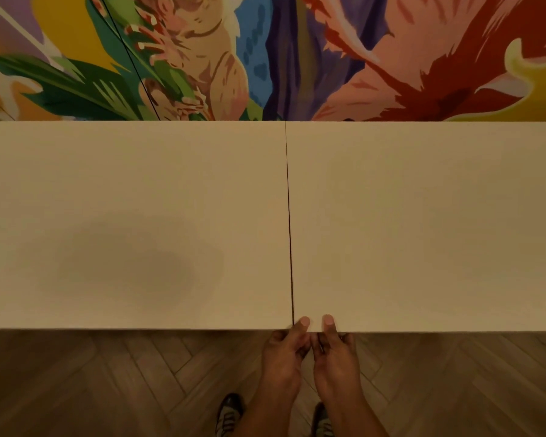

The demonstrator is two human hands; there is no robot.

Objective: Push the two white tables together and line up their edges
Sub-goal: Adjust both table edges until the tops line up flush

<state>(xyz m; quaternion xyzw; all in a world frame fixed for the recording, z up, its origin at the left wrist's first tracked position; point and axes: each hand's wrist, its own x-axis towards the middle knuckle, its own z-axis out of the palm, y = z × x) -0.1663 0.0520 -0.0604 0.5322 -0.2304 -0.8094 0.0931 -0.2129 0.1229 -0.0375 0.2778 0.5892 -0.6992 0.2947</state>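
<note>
Hands (312, 351) together, gripping the right bench (423, 231) at its near corner beside the seam; left bench (133, 216) nearly touching. Risk: tugging skews the near edges or pinches fingers (304, 321).

No text, label, brand, number or sign can be read anywhere: the two white counters (139, 184) (423, 200) are blank, and the painted wall (297, 52) behind them shows only coloured shapes, no letters.
</note>
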